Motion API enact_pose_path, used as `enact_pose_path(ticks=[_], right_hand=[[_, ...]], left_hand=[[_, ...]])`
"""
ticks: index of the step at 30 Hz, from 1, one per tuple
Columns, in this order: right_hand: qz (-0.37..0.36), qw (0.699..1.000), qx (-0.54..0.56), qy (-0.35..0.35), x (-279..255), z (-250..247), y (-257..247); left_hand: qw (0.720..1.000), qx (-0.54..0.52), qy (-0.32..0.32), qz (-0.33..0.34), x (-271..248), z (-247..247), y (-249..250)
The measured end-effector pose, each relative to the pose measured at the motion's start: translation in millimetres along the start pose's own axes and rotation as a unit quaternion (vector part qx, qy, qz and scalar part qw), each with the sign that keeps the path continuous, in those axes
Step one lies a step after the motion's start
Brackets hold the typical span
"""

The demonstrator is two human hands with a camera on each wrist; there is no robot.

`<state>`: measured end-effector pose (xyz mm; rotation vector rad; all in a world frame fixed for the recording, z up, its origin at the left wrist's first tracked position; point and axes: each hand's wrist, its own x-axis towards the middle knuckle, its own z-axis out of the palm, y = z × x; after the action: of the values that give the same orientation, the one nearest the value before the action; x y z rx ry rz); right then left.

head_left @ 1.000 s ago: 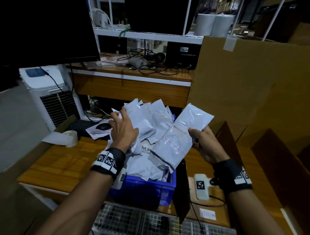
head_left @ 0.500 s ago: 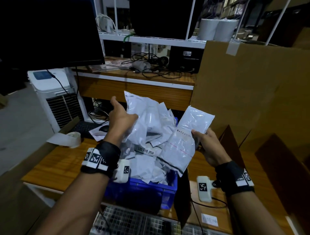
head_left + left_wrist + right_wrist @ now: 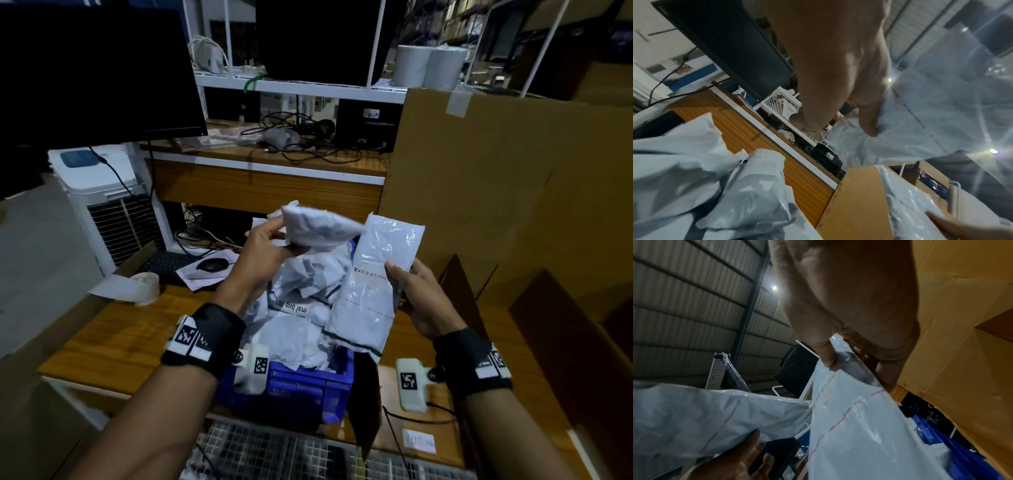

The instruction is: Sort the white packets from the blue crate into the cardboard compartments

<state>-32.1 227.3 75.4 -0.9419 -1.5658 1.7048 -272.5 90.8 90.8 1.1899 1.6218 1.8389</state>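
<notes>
A blue crate [image 3: 301, 387] on the wooden table holds a heap of several white packets [image 3: 308, 284]. My left hand [image 3: 270, 240] grips one crumpled white packet [image 3: 318, 228] lifted above the heap; the left wrist view shows the thumb pressed on that packet [image 3: 920, 113]. My right hand [image 3: 411, 287] pinches the right edge of a flat white packet [image 3: 373, 287] with "EXCEPTION" handwritten on it, held upright over the crate's right side; in the right wrist view that packet [image 3: 855, 426] is clamped between thumb and fingers. Brown cardboard compartments [image 3: 561, 329] stand to the right.
A tall cardboard wall [image 3: 507, 192] rises at the back right. A tape roll [image 3: 145, 282], keyboard [image 3: 168, 263] and mouse [image 3: 212, 264] lie left of the crate. A dark monitor [image 3: 96, 68] and a white cooler [image 3: 106, 202] stand at the left. A wire mesh [image 3: 291, 452] lies below the crate.
My left hand has risen from the heap with one packet and turned it sideways. The right hand has kept its packet and tipped it more upright.
</notes>
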Motion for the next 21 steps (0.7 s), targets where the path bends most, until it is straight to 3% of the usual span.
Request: enact_pose_path(ticks=[3,8,18,21], right_hand=[[-0.006,1.0,0.005,0.003,-6.9,-2.9,-2.1],[-0.015,1.0,0.009,-0.011,-19.0,-8.6,-5.6],[-0.048,0.998,0.036,0.009,-29.7,-19.4,-7.3],[-0.058,0.998,0.035,0.016,-32.6,-23.3,-8.1]], left_hand=[[0.994,0.088,-0.02,0.066,-8.4,5.1,0.7],[0.991,0.029,-0.07,0.111,-21.0,14.6,-3.4],[0.982,-0.109,-0.152,0.033,-28.9,28.4,-4.9],[0.987,-0.049,-0.136,0.071,-34.1,33.7,-0.7]])
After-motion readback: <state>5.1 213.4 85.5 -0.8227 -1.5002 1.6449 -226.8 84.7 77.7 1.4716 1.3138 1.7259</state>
